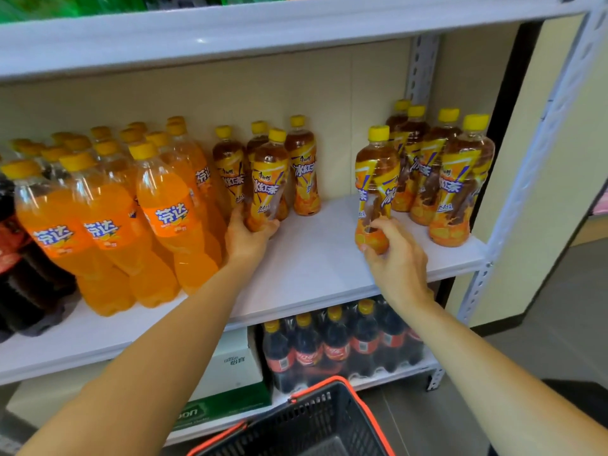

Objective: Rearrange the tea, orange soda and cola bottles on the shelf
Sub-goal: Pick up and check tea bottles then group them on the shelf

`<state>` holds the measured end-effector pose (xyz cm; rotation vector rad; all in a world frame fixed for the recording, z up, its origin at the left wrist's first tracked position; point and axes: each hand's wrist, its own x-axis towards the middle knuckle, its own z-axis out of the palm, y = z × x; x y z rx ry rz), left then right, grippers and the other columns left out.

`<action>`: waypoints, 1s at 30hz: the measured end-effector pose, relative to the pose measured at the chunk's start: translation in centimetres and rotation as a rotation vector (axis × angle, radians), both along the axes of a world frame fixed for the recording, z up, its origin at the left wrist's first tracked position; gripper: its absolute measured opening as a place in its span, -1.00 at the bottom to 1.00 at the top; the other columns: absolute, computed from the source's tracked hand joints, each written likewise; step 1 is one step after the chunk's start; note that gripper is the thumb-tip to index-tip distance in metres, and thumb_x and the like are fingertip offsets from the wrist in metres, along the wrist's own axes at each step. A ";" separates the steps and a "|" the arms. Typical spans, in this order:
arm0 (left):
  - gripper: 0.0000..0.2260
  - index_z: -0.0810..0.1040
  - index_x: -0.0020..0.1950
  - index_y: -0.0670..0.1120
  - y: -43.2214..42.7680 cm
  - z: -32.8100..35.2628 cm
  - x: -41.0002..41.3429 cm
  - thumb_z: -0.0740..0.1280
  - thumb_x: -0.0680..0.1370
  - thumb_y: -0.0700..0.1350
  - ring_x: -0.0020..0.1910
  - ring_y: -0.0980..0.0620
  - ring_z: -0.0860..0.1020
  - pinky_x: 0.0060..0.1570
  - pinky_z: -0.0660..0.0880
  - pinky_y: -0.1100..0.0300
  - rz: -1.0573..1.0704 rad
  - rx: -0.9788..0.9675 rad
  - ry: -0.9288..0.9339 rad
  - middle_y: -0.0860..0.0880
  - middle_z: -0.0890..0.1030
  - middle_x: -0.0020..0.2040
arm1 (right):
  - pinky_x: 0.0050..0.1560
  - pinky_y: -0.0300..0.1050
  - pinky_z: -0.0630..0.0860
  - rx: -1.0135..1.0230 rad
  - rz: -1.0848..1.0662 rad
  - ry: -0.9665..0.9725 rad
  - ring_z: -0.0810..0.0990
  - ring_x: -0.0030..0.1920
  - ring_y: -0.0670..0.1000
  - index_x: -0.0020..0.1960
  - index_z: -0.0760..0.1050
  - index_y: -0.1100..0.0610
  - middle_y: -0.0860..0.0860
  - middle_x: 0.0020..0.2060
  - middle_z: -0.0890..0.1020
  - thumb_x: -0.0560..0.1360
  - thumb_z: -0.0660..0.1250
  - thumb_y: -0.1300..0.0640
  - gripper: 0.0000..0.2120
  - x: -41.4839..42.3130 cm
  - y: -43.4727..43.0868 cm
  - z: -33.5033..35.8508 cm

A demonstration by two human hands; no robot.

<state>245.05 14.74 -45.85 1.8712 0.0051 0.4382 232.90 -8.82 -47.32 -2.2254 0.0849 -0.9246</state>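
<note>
yellow-capped amber tea bottles (pixel 427 172), orange soda bottles (pixel 108 232), white shelf (pixel 312 264)

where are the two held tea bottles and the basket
left held tea bottle (pixel 267 184), head view, on its label
right held tea bottle (pixel 376 179), head view, on its label
basket (pixel 316 419), head view, on its black mesh wall

Bright, even light falls from above and in front, leaving a small white glare spot on the front edge of the upper shelf (pixel 200 39). Shadows on the middle shelf board (pixel 312 258) are faint and soft. The wide lens bows the shelf lines and tilts the right post (pixel 529 172). The whole view is slightly soft, and the cola bottles (pixel 19 258) at the left edge smear.
</note>
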 end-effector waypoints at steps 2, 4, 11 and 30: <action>-0.35 0.42 0.52 -0.01 0.4 0.0 0.7 0.56 0.47 0.01 0.34 -0.12 0.50 0.30 0.45 0.03 0.014 0.198 -0.013 -0.07 0.53 0.38 | 0.23 0.05 0.50 -0.096 0.056 0.157 0.48 0.29 0.27 0.34 0.59 0.06 0.19 0.46 0.40 0.52 0.48 0.20 -0.60 0.2 -0.2 0.0; -0.40 0.48 0.49 -0.03 0.7 0.3 1.2 0.54 0.49 0.05 0.37 -0.20 0.47 0.35 0.41 0.01 0.020 0.390 -0.019 -0.16 0.49 0.40 | 0.25 0.14 0.51 -0.192 0.071 0.256 0.45 0.31 0.29 0.40 0.55 0.00 0.19 0.57 0.21 0.56 0.44 0.12 -0.59 0.7 -0.6 -0.2; -0.65 0.64 0.21 -0.17 1.2 -0.2 0.8 0.52 0.51 0.00 0.15 -0.24 0.55 0.06 0.40 0.11 0.035 0.384 -0.008 -0.24 0.58 0.17 | 0.32 0.15 0.46 -0.392 0.035 0.513 0.38 0.46 0.29 0.52 0.33 -0.27 0.11 0.66 -0.08 0.59 0.30 -0.22 -0.49 5.2 -3.4 0.8; -0.44 0.45 0.38 -0.13 0.8 -0.8 0.2 0.58 0.46 -0.11 0.11 0.13 0.57 -0.07 0.47 0.52 -0.335 0.142 0.061 0.00 0.61 0.21 | 0.49 0.19 0.27 -0.612 -0.103 0.770 0.18 0.53 0.38 0.62 -0.01 -0.28 0.26 0.63 -0.07 0.64 0.10 -0.26 -0.41 17.3 -5.1 2.8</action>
